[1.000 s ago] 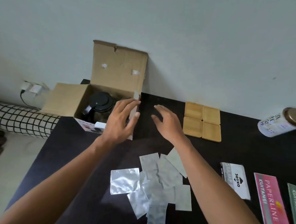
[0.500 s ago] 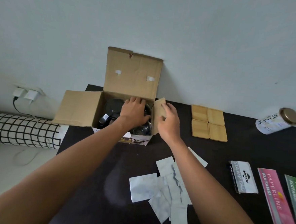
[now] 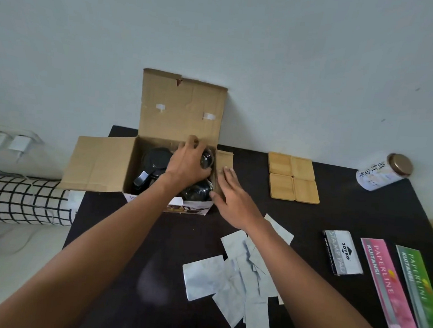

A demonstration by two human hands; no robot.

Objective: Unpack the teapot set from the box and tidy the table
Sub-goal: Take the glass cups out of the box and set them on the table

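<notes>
Two receipt books lie at our right on the dark table [image 3: 348, 198], a pink one [image 3: 390, 296] and a green one [image 3: 418, 290], each printed "PAPERLINE" and "KUITANSI" along its length; just left of them sits a grey box [image 3: 342, 252] marked "JOYKO" and "STAMP PAD". Farther back a white jar [image 3: 384, 173] with a bronze lid lies tilted, dark characters on its side that we cannot read. Four wooden coasters [image 3: 293, 178] lie in a square between the jar and the cardboard box [image 3: 102, 166], which stands at the table's far edge against the wall with its flaps open (the back flap upright, with two bits of white tape on it, the left flap spread flat). A printed picture shows on the box's front face, too small to make out. Inside, on the left, we see the teapot [image 3: 155, 164], dark, with a round black lid and a black handle pointing toward us. Our left hand [image 3: 188, 165] reaches into the box's right half, fingers curled down around a dark glass cup [image 3: 206, 160]; a second glass [image 3: 198, 192] lies just below it. Our right hand [image 3: 229, 200] rests open, fingers apart, against the small right flap [image 3: 224, 159]. Silvery paper wrappers [image 3: 238, 280] lie scattered, overlapping, on the table near us.
</notes>
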